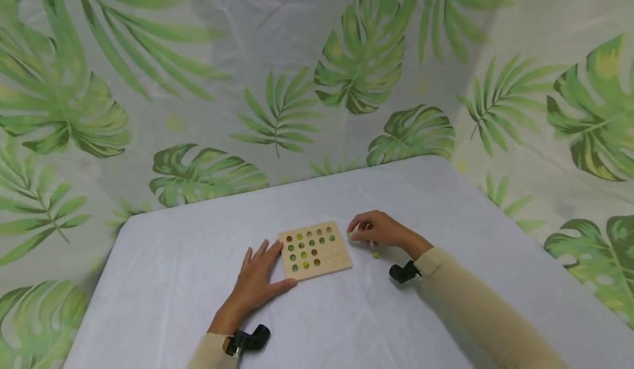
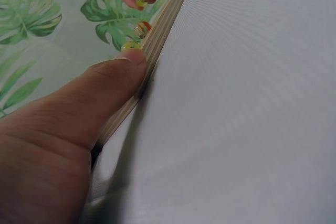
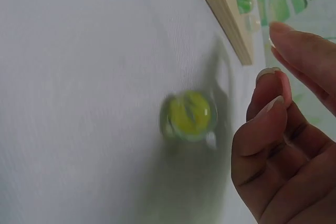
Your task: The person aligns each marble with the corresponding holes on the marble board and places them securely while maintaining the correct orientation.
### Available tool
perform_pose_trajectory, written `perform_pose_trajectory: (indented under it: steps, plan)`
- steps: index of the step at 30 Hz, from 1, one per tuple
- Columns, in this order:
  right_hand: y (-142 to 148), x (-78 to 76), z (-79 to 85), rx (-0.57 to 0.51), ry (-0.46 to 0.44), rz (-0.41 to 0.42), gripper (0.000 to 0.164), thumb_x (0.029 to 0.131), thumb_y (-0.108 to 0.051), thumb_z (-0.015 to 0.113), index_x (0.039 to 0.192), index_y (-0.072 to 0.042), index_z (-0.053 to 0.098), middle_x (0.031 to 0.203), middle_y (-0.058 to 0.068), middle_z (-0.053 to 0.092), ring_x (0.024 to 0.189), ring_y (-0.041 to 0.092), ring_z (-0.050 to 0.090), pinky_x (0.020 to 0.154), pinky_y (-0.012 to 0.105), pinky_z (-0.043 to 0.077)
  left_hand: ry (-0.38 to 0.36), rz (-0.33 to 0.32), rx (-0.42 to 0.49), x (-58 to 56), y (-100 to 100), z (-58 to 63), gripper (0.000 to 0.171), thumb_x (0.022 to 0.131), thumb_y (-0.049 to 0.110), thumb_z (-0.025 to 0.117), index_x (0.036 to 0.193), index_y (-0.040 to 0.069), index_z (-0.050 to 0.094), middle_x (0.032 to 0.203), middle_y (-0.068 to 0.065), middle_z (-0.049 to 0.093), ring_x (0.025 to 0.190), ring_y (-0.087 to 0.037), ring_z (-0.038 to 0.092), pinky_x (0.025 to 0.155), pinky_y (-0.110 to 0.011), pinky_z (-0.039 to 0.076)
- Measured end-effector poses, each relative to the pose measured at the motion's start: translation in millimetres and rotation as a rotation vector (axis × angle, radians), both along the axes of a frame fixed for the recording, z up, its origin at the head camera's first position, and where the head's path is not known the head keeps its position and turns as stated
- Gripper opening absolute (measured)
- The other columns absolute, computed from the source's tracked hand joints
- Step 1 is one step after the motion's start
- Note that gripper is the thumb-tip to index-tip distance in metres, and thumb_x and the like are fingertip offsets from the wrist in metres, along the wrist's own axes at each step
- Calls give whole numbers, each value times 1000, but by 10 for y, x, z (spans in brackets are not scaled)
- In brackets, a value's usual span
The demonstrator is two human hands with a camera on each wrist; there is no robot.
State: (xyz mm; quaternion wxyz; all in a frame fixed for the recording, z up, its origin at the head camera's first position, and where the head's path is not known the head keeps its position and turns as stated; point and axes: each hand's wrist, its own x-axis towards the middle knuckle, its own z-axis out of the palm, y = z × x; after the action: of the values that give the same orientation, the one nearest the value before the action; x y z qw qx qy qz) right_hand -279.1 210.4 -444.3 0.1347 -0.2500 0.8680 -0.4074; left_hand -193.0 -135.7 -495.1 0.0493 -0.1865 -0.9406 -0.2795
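A light wooden board point(image 1: 343, 264) with rows of round hollows lies on the table, many hollows holding green, yellow and brownish glass marbles. My left hand point(image 1: 257, 283) rests at its left side with fingers spread. Its thumb point(image 2: 113, 80) presses the near edge by the corner. Just off the board's right edge, my right hand point(image 1: 378, 228) pinches a yellow-green marble point(image 2: 141, 2) at its fingertips; in the right wrist view that marble is mostly hidden. Below this hand, another yellow-green marble point(image 3: 190, 115) lies loose on the cloth.
White cloth point(image 1: 188, 281) with soft creases covers the table. Behind and to the right hangs a leaf-patterned curtain point(image 1: 277, 44). A black camera is strapped to each wrist, the right one point(image 1: 403, 272) close above the cloth.
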Motion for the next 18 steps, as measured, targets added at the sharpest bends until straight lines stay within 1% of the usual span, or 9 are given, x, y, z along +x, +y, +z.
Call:
perform_pose_trajectory:
  steps: [5, 11, 15, 18]
  plan:
    - [-114, 16, -13, -19, -26, -1, 16, 90, -21, 70, 103, -13, 71, 75, 5, 61, 55, 19, 53, 47, 28, 47, 1, -3, 7, -1, 1, -6, 96, 76, 63, 70, 150, 12, 36, 153, -5, 37, 145, -28, 20, 119, -49, 0]
    - [-221, 28, -59, -40, -27, 12, 17, 89, -19, 71, 103, -10, 71, 74, 8, 62, 55, 20, 53, 46, 28, 45, -9, -7, 10, -4, 10, -11, 97, 76, 63, 70, 151, 13, 35, 153, -4, 36, 146, -28, 19, 119, -49, 0]
    - [-286, 36, -56, -51, -33, 31, 17, 89, -18, 71, 104, -10, 71, 76, 11, 64, 56, 20, 53, 46, 27, 45, -3, -1, 11, -7, 9, -10, 97, 76, 62, 71, 151, 13, 35, 153, -5, 37, 146, -28, 20, 119, -49, 0]
    - [-329, 33, -46, -55, -37, 43, 17, 89, -19, 71, 104, -11, 71, 76, 10, 67, 56, 20, 54, 45, 26, 45, 3, 2, 9, -12, 4, -11, 97, 75, 62, 71, 150, 13, 36, 153, -5, 37, 146, -28, 20, 119, -49, 0]
